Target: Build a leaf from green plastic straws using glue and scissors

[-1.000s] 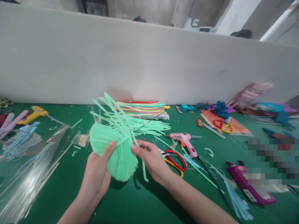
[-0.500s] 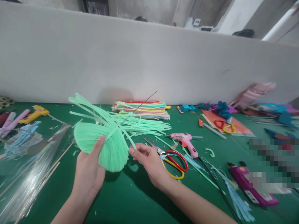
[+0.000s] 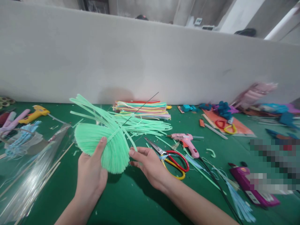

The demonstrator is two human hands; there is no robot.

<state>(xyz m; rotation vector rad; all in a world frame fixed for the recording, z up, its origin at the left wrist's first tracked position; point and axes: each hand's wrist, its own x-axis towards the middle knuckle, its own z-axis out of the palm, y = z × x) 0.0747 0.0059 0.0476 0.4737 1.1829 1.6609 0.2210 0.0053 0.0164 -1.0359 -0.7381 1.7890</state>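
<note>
My left hand grips a mint-green fan made of pipe cleaners, its thumb laid across the front near a twisted middle rib. Loose green pipe cleaner ends stick up at the fan's upper left. A thin dark wire slants up and right from behind the rib. At the fan's right edge, my right hand pinches the end of a green pipe cleaner strand between thumb and forefinger; its other fingers curl below. Just right of that hand lie scissors with red and yellow handles.
Behind the fan lie green pipe cleaners and a multicoloured bundle. A pink glue gun with a black cord is to the right, a yellow one far left. Plastic sleeves cover the left side. A white partition rises behind.
The fan and both hands have shifted very slightly to the right. The lower fingers of my right hand have spread a little from its pinch. The grips look the same.
</note>
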